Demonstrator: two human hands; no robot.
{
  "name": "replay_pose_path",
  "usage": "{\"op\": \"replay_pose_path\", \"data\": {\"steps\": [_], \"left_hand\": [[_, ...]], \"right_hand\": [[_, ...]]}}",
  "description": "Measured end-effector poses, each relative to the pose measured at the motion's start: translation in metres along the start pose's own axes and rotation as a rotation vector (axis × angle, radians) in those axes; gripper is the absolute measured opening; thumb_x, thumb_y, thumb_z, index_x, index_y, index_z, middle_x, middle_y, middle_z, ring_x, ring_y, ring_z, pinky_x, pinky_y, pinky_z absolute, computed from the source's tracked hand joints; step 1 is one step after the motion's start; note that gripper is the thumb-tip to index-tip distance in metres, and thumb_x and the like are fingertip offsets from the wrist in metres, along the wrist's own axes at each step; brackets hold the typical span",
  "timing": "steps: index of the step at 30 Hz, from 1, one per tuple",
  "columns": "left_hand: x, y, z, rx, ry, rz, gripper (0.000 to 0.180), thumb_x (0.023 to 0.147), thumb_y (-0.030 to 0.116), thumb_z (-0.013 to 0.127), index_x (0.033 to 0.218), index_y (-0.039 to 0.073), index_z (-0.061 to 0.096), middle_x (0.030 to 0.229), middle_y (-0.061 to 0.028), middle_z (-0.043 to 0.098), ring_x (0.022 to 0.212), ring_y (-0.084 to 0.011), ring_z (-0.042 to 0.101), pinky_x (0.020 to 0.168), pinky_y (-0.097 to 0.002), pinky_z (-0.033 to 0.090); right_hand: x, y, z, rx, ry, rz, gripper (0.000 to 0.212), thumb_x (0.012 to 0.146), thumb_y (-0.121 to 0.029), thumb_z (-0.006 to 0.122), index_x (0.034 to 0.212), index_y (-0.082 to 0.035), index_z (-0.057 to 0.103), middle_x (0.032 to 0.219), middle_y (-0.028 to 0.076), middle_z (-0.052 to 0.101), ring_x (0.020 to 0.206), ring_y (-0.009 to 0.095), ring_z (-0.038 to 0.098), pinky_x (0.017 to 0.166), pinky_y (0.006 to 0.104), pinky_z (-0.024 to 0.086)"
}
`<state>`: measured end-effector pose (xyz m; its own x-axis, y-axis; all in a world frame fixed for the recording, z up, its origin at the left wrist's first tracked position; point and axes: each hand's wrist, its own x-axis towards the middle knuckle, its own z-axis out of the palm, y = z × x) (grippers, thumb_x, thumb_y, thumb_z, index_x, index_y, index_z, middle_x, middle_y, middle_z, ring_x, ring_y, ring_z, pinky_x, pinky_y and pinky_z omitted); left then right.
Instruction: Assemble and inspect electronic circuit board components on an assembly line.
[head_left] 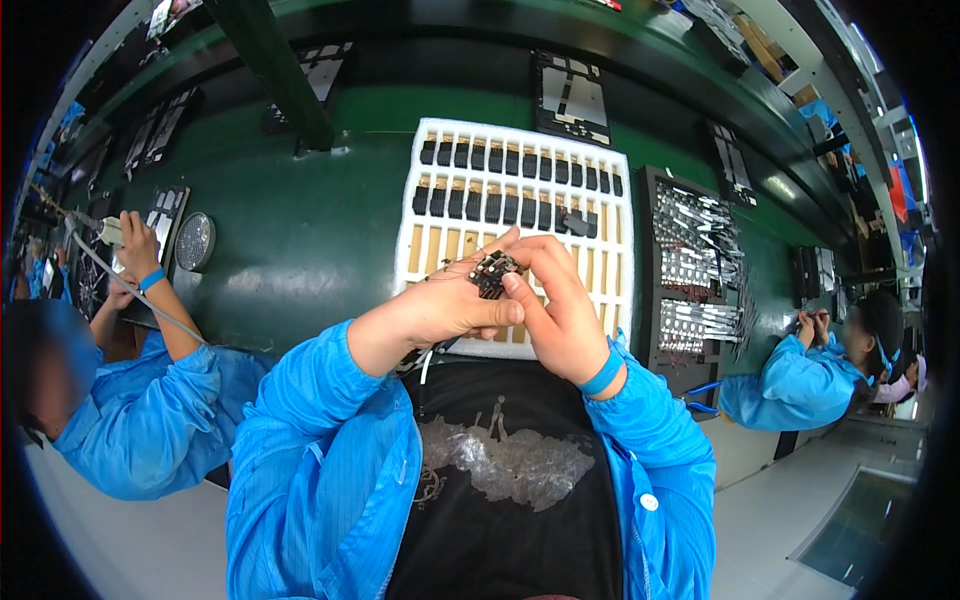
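Observation:
Over the near part of a white foam tray (408, 262), my hands meet around a small black electronic part (492, 274) with some shiny metal bits on it. My left hand (445, 308) is closed around it from below, its thumb pointing right. From the right, the fingers and thumb of my right hand (562, 310) pinch the same part. Thin dark wires run beside my left hand, and a white cable end (425, 366) hangs below it. Rows of slots in the tray hold several black parts (508, 208); one dark piece (577, 222) lies across the slots at the right.
A dark tray (648, 345) of metal strips and wired parts stands at the right, with blue-handled pliers (703, 398) near it. Flat panels (572, 98) lie along the green bench (330, 215). A round mesh-like disc (195, 242) sits left. Co-workers in blue sit on both sides.

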<state>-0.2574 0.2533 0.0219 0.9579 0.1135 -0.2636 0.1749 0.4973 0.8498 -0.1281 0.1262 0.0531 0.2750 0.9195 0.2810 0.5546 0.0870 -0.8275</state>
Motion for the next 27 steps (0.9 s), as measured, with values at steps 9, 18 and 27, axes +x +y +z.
{"op": "replay_pose_path", "data": {"steps": [9,18,27], "left_hand": [[-0.002,0.003,0.0,0.04,-0.103,0.148,0.116,0.084,0.024,0.08,0.157,0.023,-0.01,0.083,-0.0022,0.059,0.066,-0.0086,0.057,0.055,-0.0221,0.047],[-0.006,0.006,0.006,-0.078,0.01,0.149,0.12,0.072,0.041,0.086,0.159,0.022,0.006,0.073,0.0008,0.059,0.06,-0.008,0.059,0.047,-0.0182,0.043],[0.001,-0.004,-0.005,-0.177,-0.044,0.18,0.106,0.083,0.037,0.078,0.159,0.019,0.006,0.074,-0.0029,0.061,0.063,-0.0115,0.06,0.052,-0.0228,0.046]], "right_hand": [[0.001,-0.002,0.003,0.026,0.001,0.02,0.033,0.091,-0.003,0.057,0.124,-0.001,0.056,0.106,0.016,0.059,0.101,0.033,0.057,0.091,0.0391,0.044],[0.002,-0.004,0.007,0.18,0.033,0.058,0.036,0.089,-0.001,0.06,0.124,-0.003,0.062,0.106,0.014,0.062,0.099,0.03,0.059,0.091,0.0376,0.045],[0.005,-0.008,0.007,0.399,-0.028,0.221,0.034,0.097,-0.001,0.054,0.13,0.001,0.057,0.108,0.008,0.056,0.077,0.012,0.06,0.066,0.0249,0.05]]}}
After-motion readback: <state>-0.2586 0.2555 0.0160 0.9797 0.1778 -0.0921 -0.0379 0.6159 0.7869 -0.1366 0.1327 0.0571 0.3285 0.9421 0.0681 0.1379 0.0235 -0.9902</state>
